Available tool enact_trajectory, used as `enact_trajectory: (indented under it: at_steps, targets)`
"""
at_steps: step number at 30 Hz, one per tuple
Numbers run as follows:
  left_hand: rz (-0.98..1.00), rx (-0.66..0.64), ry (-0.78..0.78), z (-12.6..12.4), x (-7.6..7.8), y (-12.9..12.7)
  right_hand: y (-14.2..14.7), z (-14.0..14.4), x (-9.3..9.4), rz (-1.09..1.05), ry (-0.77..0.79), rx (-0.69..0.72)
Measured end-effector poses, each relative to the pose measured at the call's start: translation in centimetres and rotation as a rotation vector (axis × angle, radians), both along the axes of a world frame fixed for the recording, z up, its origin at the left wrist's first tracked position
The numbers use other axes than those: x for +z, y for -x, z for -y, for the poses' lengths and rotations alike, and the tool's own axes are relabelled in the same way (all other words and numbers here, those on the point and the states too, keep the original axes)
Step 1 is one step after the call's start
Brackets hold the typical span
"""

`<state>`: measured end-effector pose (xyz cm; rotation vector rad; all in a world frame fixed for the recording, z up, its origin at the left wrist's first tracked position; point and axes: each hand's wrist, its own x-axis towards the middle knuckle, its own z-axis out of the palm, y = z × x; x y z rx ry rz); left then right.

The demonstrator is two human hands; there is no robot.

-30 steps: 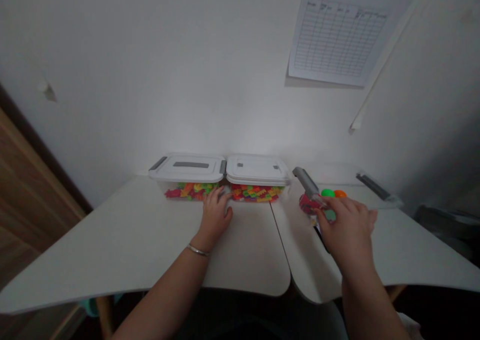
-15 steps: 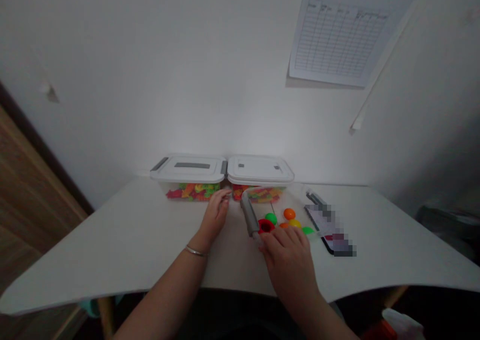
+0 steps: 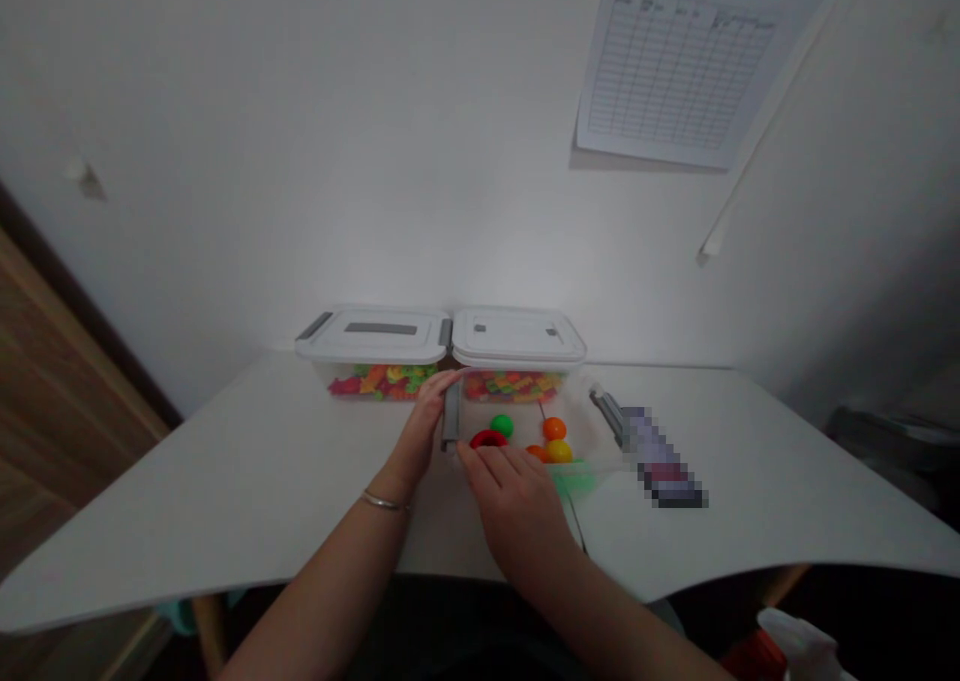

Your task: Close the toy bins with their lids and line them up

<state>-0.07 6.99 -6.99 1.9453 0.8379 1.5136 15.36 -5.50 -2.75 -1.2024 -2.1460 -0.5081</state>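
Note:
A clear lidless plastic box (image 3: 589, 433) stands on the table before me, its left grey latch (image 3: 451, 411) between my hands. My left hand (image 3: 421, 426) is against the box's left end, fingers curled at the far-left corner. The near-left corner and front rim are in the grip of my right hand (image 3: 517, 496), thumb hidden. Inside lie a green ball (image 3: 502, 426), an orange ball (image 3: 554, 428), a yellow ball (image 3: 559, 451), and a red hollow piece (image 3: 489, 439) partly behind my right fingers. Another green shape (image 3: 576, 477) shows blurred through the front wall.
Two lidded boxes, left (image 3: 382, 381) and right (image 3: 517, 336), hold colourful pieces against the wall. A pixelated phone-like object (image 3: 667, 466) lies right of the open box. The white table's (image 3: 300, 501) front edge curves near me. A printed sheet (image 3: 675, 71) hangs above.
The open box has slid left and turned straighter, with my right hand moving along with it. My left hand, earlier apart from the box, now touches its left end.

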Motion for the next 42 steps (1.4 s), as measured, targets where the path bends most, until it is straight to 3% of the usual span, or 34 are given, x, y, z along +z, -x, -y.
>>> enact_trajectory:
  at_steps: [6,10,14,20,26,31,35,37,42]
  targets:
    - [0.065,-0.04,0.032,0.4,0.7,0.3,-1.5,0.4,1.9,0.013,0.107,0.12]
    - [0.184,-0.079,0.103,0.9,1.3,-0.2,-4.4,0.3,2.9,0.019,0.179,0.012]
    - [0.431,-0.151,0.276,1.1,1.4,-0.6,-6.2,0.1,2.3,0.063,0.198,-0.038]
    - [0.6,-0.255,0.462,1.1,1.7,-0.4,-5.4,0.4,1.4,0.001,0.092,0.055]
    - [0.869,-0.409,0.601,-0.3,1.5,0.3,-3.4,0.4,1.3,0.023,0.084,0.102]
    - [0.814,-0.315,0.582,-1.7,1.0,1.0,-1.5,0.0,1.5,0.053,0.104,0.076]
    - [0.765,-0.252,0.558,-2.0,0.8,1.2,-1.6,0.0,3.3,-0.017,0.244,0.153]
    - [0.74,-0.205,0.531,-1.8,0.9,1.5,-2.7,-0.3,4.7,-0.124,0.306,0.19]
    - [0.696,-0.087,0.439,-0.5,2.3,3.1,-8.6,-3.6,6.9,-0.275,0.208,0.04]
